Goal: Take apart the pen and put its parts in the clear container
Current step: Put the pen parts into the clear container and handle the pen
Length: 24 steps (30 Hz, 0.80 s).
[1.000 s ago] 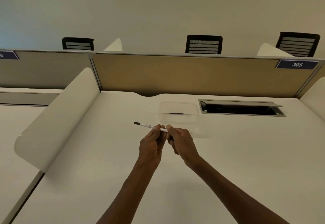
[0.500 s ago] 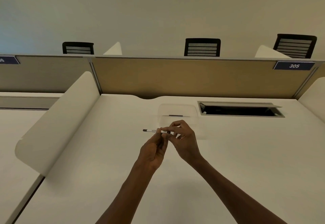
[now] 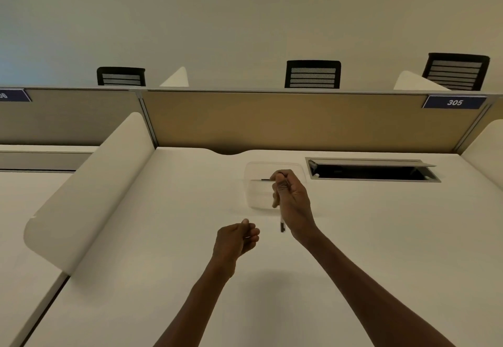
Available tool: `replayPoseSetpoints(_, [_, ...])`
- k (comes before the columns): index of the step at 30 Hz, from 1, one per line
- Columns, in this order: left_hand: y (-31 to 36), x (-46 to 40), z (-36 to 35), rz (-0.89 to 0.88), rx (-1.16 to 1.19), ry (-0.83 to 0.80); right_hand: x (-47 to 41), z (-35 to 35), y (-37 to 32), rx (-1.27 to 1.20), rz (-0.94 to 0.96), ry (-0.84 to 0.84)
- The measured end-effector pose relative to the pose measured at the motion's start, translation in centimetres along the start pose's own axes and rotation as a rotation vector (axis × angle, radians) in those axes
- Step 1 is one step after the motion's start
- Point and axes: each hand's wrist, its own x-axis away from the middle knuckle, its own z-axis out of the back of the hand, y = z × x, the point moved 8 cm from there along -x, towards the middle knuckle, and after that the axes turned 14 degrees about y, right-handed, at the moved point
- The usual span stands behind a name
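The clear container (image 3: 255, 197) stands on the white desk (image 3: 381, 237), with a small dark pen part (image 3: 265, 180) lying inside it. My right hand (image 3: 292, 199) is over the container's right side, shut on the white pen (image 3: 282, 224). The pen points down toward me and its dark end sticks out below the hand. My left hand (image 3: 235, 240) hovers nearer to me, left of the pen and apart from it. Its fingers are curled, and I cannot tell whether something small is inside them.
An open cable hatch (image 3: 373, 171) is sunk into the desk just right of the container. A tan partition (image 3: 299, 120) closes the back, and a curved white divider (image 3: 89, 191) stands along the left side. Black chair backs show beyond the partition.
My hands have come apart. The right hand took the pen, turned it from lying sideways to pointing down, and moved forward over the container. The left hand let go and dropped back.
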Motion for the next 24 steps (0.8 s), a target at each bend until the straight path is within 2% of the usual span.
replayPoseSetpoints(6, [-0.4,-2.3,2.3,-0.356,-0.243,0.166,0.5,0.2,1.6,-0.022,-0.149,-0.021])
replayPoseSetpoints(10, [-1.4,-3.5,2.9,-0.634,-0.629,0.218,1.0,-0.2,1.8,-0.031,-0.157,-0.100])
replayPoseSetpoints(14, [-5.3,-5.3,3.2,-0.663,-0.952,0.098,1.1,-0.3,2.1,-0.027,-0.218,-0.121])
replayPoseSetpoints(17, [-7.6,-5.9,3.9,-0.713,-1.173,0.086,0.9,0.1,2.5,0.004,-0.292,-0.079])
replayPoseSetpoints(21, [-7.9,-5.9,4.0,-0.778,-1.257,0.120,0.3,0.7,3.0,0.006,-0.356,0.042])
replayPoseSetpoints(24, [-7.8,-5.8,4.0,-0.779,-1.259,0.127,-0.2,0.6,2.5,0.041,-0.247,0.113])
